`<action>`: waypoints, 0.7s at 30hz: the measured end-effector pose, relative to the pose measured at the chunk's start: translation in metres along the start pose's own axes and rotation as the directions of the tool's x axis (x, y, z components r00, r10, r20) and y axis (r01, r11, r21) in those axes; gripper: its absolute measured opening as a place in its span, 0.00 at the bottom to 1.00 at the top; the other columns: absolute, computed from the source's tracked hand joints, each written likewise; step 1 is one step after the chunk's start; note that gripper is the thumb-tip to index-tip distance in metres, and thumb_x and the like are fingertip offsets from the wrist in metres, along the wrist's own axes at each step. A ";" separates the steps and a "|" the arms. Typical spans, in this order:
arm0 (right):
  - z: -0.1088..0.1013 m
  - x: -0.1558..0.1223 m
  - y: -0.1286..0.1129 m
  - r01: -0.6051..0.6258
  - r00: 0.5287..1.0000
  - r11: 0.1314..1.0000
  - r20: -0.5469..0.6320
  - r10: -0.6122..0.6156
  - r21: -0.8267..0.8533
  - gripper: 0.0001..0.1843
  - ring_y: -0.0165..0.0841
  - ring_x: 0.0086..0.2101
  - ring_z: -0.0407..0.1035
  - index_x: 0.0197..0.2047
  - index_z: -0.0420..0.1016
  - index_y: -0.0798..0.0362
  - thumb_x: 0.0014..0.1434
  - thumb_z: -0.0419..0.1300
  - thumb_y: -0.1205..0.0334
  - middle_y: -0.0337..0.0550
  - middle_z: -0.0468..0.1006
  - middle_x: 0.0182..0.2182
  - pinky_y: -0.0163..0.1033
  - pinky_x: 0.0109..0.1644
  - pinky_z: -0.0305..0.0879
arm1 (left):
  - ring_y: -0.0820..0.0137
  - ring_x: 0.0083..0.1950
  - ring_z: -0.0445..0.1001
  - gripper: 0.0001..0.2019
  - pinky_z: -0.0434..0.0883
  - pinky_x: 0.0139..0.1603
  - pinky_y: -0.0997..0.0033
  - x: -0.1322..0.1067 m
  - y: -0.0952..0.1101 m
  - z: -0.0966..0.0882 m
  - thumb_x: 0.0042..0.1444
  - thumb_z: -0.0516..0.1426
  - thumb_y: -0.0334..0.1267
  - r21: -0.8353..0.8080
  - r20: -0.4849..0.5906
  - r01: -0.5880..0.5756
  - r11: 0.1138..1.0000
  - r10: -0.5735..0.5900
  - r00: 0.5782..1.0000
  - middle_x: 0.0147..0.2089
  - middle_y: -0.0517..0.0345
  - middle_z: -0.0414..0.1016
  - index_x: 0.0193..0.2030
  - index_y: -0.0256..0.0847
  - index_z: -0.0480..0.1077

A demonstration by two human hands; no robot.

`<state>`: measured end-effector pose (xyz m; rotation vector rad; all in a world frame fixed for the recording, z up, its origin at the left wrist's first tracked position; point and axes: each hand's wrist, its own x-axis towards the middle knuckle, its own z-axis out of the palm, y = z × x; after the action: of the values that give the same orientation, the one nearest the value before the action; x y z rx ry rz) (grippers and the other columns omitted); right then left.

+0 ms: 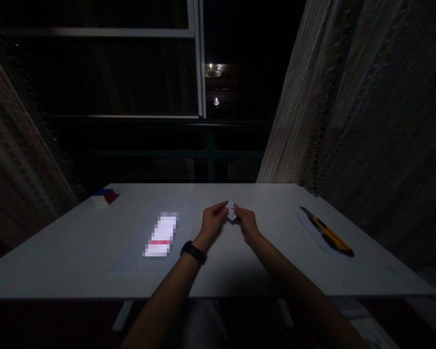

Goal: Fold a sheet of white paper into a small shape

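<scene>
A small piece of folded white paper [231, 212] is held up over the middle of the white table, a dark mark showing on its face. My left hand [213, 222], with a black band on the wrist, pinches its left side. On the other side my right hand [246, 223] grips the paper between thumb and fingers. Parts of the fingertips behind the paper are hidden. To the left of my hands lies a lit, blurred-out phone screen [162, 235], resting on a pale sheet [127, 259].
A yellow and black utility knife [329, 232] lies at the right beside a narrow white strip [311, 232]. A blue, red and white cube [105, 197] sits at the far left of the table [76, 271]. Curtains [294, 92] flank a dark window behind it.
</scene>
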<state>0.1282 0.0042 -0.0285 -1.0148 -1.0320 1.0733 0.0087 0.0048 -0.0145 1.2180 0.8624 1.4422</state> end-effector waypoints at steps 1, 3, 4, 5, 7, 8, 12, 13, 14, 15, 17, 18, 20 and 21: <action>0.000 0.000 0.000 -0.005 1.000 1.000 0.002 0.005 0.012 0.25 0.31 0.23 0.64 0.24 0.76 0.57 0.41 0.61 0.39 0.42 0.72 0.20 0.35 0.28 0.62 | 0.65 0.39 0.75 0.18 0.68 0.42 0.66 0.000 0.001 0.000 0.39 0.64 0.35 -0.036 0.010 0.018 0.999 -0.017 1.000 0.40 0.47 0.78 0.41 0.36 0.76; -0.001 0.001 0.001 0.022 0.999 1.000 0.028 -0.022 -0.002 0.25 0.30 0.23 0.64 0.23 0.75 0.57 0.42 0.61 0.39 0.42 0.72 0.19 0.35 0.28 0.61 | 0.66 0.38 0.75 0.19 0.69 0.42 0.66 -0.001 0.002 0.000 0.37 0.65 0.33 -0.081 0.015 0.038 0.996 -0.037 0.999 0.40 0.47 0.78 0.41 0.35 0.75; -0.002 0.001 0.002 0.044 0.998 0.999 0.043 -0.043 -0.022 0.25 0.30 0.22 0.64 0.22 0.75 0.57 0.42 0.60 0.39 0.41 0.72 0.19 0.35 0.28 0.61 | 0.66 0.38 0.75 0.20 0.69 0.42 0.67 -0.002 0.003 0.000 0.37 0.65 0.32 -0.092 0.009 0.046 0.995 -0.045 0.999 0.39 0.47 0.78 0.41 0.34 0.75; -0.002 0.002 0.003 0.070 0.996 0.996 0.054 -0.067 -0.047 0.25 0.29 0.22 0.64 0.21 0.75 0.57 0.43 0.60 0.39 0.40 0.71 0.18 0.35 0.28 0.61 | 0.67 0.37 0.74 0.20 0.69 0.41 0.67 -0.002 0.003 0.000 0.36 0.65 0.32 -0.100 0.000 0.053 0.994 -0.054 0.999 0.39 0.47 0.77 0.41 0.34 0.75; -0.003 0.003 0.005 0.118 0.992 0.988 0.063 -0.113 -0.096 0.25 0.29 0.21 0.63 0.19 0.74 0.57 0.45 0.59 0.39 0.39 0.70 0.16 0.34 0.27 0.60 | 0.68 0.36 0.74 0.21 0.69 0.40 0.69 -0.003 0.005 0.000 0.35 0.65 0.31 -0.121 -0.012 0.076 0.990 -0.078 0.997 0.38 0.47 0.77 0.41 0.34 0.75; -0.003 0.003 0.006 0.131 0.990 0.986 0.065 -0.124 -0.108 0.25 0.28 0.21 0.63 0.19 0.74 0.57 0.45 0.59 0.40 0.39 0.70 0.16 0.34 0.27 0.60 | 0.68 0.36 0.74 0.21 0.69 0.40 0.70 -0.004 0.006 0.000 0.35 0.65 0.30 -0.133 -0.012 0.092 0.987 -0.095 0.995 0.38 0.47 0.77 0.41 0.33 0.75; -0.002 0.002 0.003 0.080 0.995 0.996 0.062 -0.077 -0.037 0.24 0.28 0.20 0.63 0.20 0.75 0.57 0.43 0.61 0.41 0.39 0.71 0.16 0.34 0.26 0.61 | 0.70 0.34 0.74 0.22 0.68 0.38 0.71 -0.005 0.008 0.000 0.36 0.65 0.32 -0.184 0.012 0.155 0.971 -0.156 0.988 0.36 0.48 0.77 0.43 0.33 0.74; -0.002 0.001 0.002 0.052 0.997 0.999 0.056 -0.052 -0.010 0.23 0.28 0.20 0.63 0.21 0.75 0.57 0.42 0.62 0.41 0.39 0.71 0.17 0.34 0.26 0.61 | 0.70 0.34 0.74 0.23 0.68 0.37 0.70 -0.005 0.008 -0.001 0.36 0.65 0.32 -0.189 0.016 0.166 0.968 -0.166 0.986 0.36 0.47 0.77 0.43 0.33 0.74; -0.002 0.001 0.001 0.026 0.998 1.000 0.049 -0.027 0.014 0.23 0.29 0.21 0.64 0.21 0.76 0.57 0.41 0.63 0.42 0.40 0.72 0.17 0.35 0.26 0.62 | 0.70 0.33 0.74 0.24 0.68 0.37 0.70 -0.004 0.008 -0.001 0.35 0.65 0.33 -0.190 0.018 0.174 0.966 -0.174 0.985 0.36 0.47 0.77 0.44 0.33 0.74; -0.002 0.000 0.000 0.003 0.999 0.999 0.046 -0.004 0.036 0.22 0.29 0.21 0.65 0.22 0.76 0.57 0.40 0.64 0.43 0.40 0.72 0.18 0.35 0.27 0.63 | 0.69 0.33 0.73 0.24 0.68 0.36 0.70 -0.004 0.007 -0.001 0.35 0.66 0.34 -0.190 0.021 0.179 0.965 -0.178 0.984 0.36 0.47 0.77 0.44 0.33 0.74; -0.001 0.000 -0.001 -0.032 0.998 0.997 0.049 0.028 0.077 0.20 0.30 0.22 0.66 0.24 0.77 0.57 0.39 0.66 0.46 0.41 0.74 0.20 0.36 0.28 0.65 | 0.70 0.33 0.73 0.24 0.68 0.36 0.70 -0.003 0.006 -0.002 0.35 0.66 0.34 -0.190 0.024 0.185 0.964 -0.184 0.983 0.36 0.48 0.77 0.44 0.33 0.73; -0.001 0.000 -0.002 -0.041 0.998 0.995 0.049 0.037 0.093 0.19 0.30 0.23 0.67 0.25 0.77 0.57 0.38 0.66 0.47 0.42 0.74 0.20 0.36 0.28 0.66 | 0.70 0.33 0.73 0.25 0.68 0.37 0.71 -0.002 0.004 -0.003 0.35 0.66 0.34 -0.191 0.022 0.185 0.964 -0.184 0.983 0.36 0.48 0.77 0.45 0.33 0.73; -0.001 0.000 -0.002 -0.052 0.998 0.993 0.046 0.047 0.108 0.18 0.30 0.23 0.67 0.25 0.78 0.56 0.37 0.67 0.49 0.41 0.74 0.20 0.36 0.28 0.66 | 0.71 0.33 0.73 0.25 0.68 0.37 0.71 -0.001 0.003 -0.003 0.36 0.65 0.33 -0.189 0.016 0.181 0.965 -0.181 0.983 0.36 0.49 0.77 0.45 0.33 0.73; -0.001 0.000 -0.002 -0.052 0.998 0.993 0.042 0.048 0.106 0.17 0.30 0.23 0.67 0.25 0.78 0.56 0.36 0.67 0.50 0.41 0.74 0.20 0.36 0.28 0.66 | 0.71 0.33 0.73 0.25 0.68 0.37 0.71 -0.001 0.002 -0.003 0.36 0.65 0.33 -0.186 0.011 0.176 0.967 -0.177 0.984 0.36 0.48 0.77 0.46 0.33 0.73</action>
<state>0.1297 0.0035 -0.0266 -0.9400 -0.9743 1.1814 0.0049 0.0038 -0.0133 0.9725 0.7993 1.3495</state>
